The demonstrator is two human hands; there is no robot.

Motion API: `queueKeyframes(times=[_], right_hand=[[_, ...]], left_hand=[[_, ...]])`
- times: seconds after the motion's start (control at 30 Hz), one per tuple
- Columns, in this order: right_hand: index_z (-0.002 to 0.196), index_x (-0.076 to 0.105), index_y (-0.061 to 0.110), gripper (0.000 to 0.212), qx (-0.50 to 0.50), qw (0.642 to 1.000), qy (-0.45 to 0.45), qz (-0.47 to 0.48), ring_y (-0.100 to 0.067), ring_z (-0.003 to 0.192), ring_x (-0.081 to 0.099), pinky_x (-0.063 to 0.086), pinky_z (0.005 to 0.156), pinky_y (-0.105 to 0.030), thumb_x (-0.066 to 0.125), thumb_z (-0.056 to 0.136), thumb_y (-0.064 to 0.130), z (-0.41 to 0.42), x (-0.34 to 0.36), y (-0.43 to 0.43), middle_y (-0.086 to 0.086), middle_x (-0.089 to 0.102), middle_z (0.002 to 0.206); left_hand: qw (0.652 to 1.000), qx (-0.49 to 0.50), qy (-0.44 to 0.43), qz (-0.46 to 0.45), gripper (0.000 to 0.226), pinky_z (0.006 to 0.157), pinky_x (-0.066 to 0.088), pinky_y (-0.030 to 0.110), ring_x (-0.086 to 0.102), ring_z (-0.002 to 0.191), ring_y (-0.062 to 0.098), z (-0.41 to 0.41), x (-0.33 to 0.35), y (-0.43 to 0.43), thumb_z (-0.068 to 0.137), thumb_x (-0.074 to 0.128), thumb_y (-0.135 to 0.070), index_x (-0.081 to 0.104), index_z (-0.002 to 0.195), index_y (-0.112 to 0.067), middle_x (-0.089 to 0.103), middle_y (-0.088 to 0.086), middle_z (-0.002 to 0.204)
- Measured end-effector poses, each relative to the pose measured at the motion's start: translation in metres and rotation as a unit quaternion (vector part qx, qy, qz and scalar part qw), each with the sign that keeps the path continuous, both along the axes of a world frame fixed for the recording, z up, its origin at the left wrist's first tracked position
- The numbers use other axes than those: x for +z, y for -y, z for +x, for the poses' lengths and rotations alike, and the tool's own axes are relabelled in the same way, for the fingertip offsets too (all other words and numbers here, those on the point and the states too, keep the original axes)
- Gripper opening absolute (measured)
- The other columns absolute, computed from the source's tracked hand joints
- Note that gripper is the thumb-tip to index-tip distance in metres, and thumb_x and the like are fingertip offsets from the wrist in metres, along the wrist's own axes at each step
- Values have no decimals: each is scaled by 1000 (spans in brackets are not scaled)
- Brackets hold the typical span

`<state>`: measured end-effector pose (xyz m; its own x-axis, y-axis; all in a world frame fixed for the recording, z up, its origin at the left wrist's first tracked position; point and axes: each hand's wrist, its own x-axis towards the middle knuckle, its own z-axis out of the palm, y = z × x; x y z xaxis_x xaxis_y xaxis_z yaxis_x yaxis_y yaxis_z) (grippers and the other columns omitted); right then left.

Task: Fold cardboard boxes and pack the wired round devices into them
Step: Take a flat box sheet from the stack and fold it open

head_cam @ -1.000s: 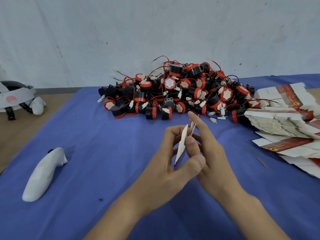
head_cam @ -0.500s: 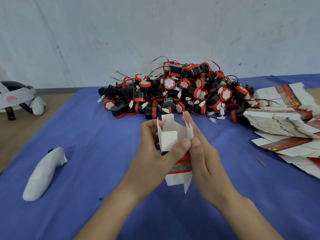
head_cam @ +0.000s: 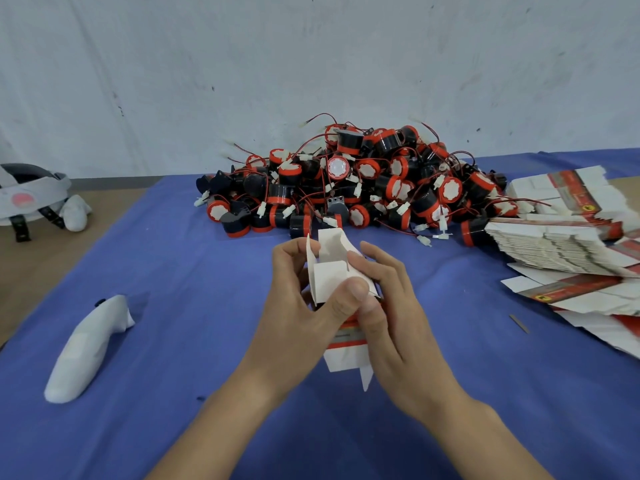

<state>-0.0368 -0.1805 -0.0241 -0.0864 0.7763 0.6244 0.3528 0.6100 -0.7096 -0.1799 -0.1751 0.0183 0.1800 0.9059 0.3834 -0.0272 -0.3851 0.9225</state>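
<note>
Head view: gripping half-folded cardboard box [head_cam: 327, 280] with curled left hand [head_cam: 291, 323]; pinching its right side with right hand [head_cam: 401, 327].

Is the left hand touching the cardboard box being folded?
Touching. Head view shows the left hand pinching the cardboard box at its white flap, thumb pressed on it.
</note>
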Motion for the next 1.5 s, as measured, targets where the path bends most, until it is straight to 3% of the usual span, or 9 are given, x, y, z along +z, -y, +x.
queueKeyframes(times=[0.13,0.37,0.67,0.8,1.03,1.23,1.4,1.5], right_hand=[[135,46,45,38,-9,1000,-9,7,10,135,38,37,96,-4,31,104,59,1,1,-1,8,37,152],[118,56,30,37,-26,999,-25,0,3,138,39,42,93,-9,34,104,57,-2,0,1,4,45,147],[110,54,46,24,-26,999,-26,32,-8,145,34,41,93,-7,32,105,56,-1,4,4,8,52,137],[102,60,27,42,-21,999,-3,34,-10,146,33,42,93,-8,28,106,55,0,2,5,14,52,132],[120,55,40,34,6,999,-37,7,-11,149,28,37,101,-9,31,105,58,-3,6,6,17,43,144],[129,50,28,44,12,997,-79,0,-14,122,57,47,89,-13,37,102,60,-9,7,8,1,47,138],[135,41,39,47,3,998,-58,-5,-23,119,58,54,91,-40,44,97,65,-2,8,7,0,50,136],[146,29,44,61,-12,1000,-23,-8,-19,123,55,52,96,-36,44,94,70,1,6,9,8,49,137]], left_hand=[[1000,-12,-4,-1,59,69,54,17,69,87,5,2,-1,1,67,73,-54,43,112,-31,64,-12,101],[1000,1,-14,9,56,70,52,15,67,86,1,1,-3,-1,71,68,-57,42,113,-29,66,-21,97],[1000,-15,-24,0,51,71,52,13,67,93,1,1,-5,-1,72,63,-62,46,114,-41,67,-19,101],[999,-39,-30,-13,58,74,53,15,67,101,6,0,-4,-1,73,61,-64,46,125,-44,67,-16,109],[999,-36,-21,17,56,76,53,14,66,106,5,1,0,1,77,60,-60,42,129,-50,65,-20,115],[999,-39,3,25,60,79,51,14,67,101,5,1,1,1,82,56,-57,37,138,-47,65,-15,116],[998,-62,-2,28,31,70,51,14,65,85,1,-5,4,-4,85,57,-40,52,113,-27,66,-13,97],[997,-77,-9,9,31,68,53,19,65,82,7,-9,1,-6,82,60,-34,53,111,-27,65,-8,94]])
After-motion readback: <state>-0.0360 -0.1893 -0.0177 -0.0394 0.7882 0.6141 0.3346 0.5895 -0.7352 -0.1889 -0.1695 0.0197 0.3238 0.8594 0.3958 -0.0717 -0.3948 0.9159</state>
